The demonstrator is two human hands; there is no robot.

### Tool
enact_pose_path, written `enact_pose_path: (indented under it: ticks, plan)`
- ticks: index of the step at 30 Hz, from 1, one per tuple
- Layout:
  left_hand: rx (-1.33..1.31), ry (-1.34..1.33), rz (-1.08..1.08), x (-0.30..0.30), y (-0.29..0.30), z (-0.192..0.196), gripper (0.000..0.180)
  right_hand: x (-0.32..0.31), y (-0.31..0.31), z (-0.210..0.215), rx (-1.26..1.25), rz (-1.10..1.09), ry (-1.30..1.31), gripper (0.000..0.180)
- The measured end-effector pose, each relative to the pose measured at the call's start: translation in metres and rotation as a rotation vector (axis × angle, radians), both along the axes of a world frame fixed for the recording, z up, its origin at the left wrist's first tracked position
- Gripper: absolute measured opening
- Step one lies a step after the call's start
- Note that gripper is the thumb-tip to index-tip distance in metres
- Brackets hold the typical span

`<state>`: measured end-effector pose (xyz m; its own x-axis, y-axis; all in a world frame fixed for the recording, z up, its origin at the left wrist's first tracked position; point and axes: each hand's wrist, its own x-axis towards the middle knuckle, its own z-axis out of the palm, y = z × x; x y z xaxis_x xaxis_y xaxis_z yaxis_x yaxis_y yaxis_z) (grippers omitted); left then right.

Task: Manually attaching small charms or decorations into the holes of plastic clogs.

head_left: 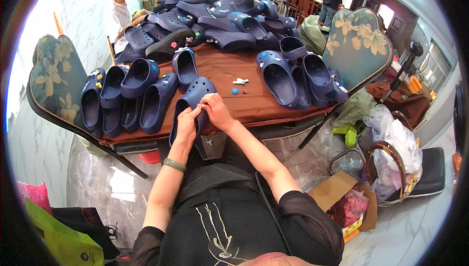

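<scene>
A navy clog [199,89] with holes in its toe stands at the table's front edge, its toe pointing away from me. My left hand [187,123] is closed on the near part of this clog, its fingers meeting those of the other hand. My right hand [217,112] has its fingers pinched together at the clog's right side; anything between them is hidden. Just beyond lies another navy clog [185,68] with charms on it. To the right, a small white-and-green charm [240,81], a blue flower charm [235,91] and a tiny dark piece [245,92] rest on the brown cloth.
Navy clogs stand in groups at the left [159,101] and right [278,78] of the brown-covered table [222,63]. A large clog pile [215,17] fills the back. Upholstered chairs [53,80] flank the table. Another person [126,12] works at the far left.
</scene>
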<state>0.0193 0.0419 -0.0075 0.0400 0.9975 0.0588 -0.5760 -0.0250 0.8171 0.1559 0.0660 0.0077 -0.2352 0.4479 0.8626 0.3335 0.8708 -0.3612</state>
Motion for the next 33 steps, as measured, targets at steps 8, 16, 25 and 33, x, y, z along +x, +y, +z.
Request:
enact_pose_path:
  ticks: [8, 16, 25, 33]
  plan:
    - [0.024, 0.108, 0.002, 0.007, -0.011, 0.019, 0.028, -0.006, 0.021, -0.007, -0.044, -0.1, 0.126, 0.014]
    - [0.104, 0.708, -0.115, -0.002, 0.01, 0.036, 0.055, 0.105, 0.028, -0.012, -0.191, -0.384, -0.356, 0.009]
    - [0.237, 0.769, 0.018, 0.003, 0.009, 0.022, 0.065, 0.124, 0.084, -0.024, -0.054, -0.289, -0.465, 0.021]
    - [0.287, 0.809, 0.067, 0.001, 0.001, 0.022, 0.06, 0.115, 0.095, -0.033, -0.128, -0.381, -0.518, 0.025]
